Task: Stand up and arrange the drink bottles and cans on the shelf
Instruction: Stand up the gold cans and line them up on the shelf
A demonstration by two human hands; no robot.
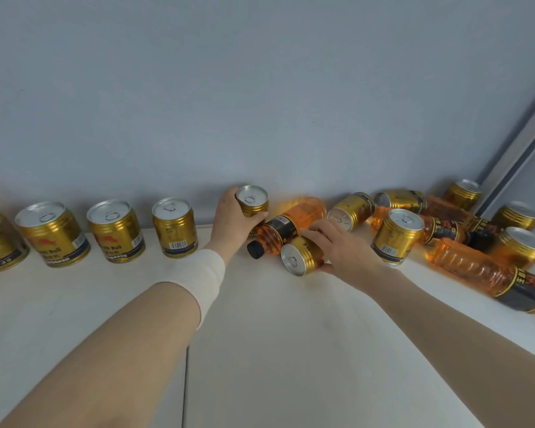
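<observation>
Along grey back wall [260, 88]: white shelf [275, 350], row of standing cans [115, 230]. Left hand [229, 219] grips upright can [253, 201] close to wall. Right hand [337, 247] grips toppled can [301, 257] beside lying bottle [286, 227], farther from wall.

- A row of cans [115, 231] stands at the left of the shelf [260, 335], along the wall [260, 103].
- A heap of bottles and cans [464, 267] lies at the right.
- Between them lies a bottle [286, 225], a tipped can [301, 257] just before it.

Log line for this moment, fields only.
left hand: grips upright can | right hand: grips fallen can | orange bottle: lying between hands
</observation>
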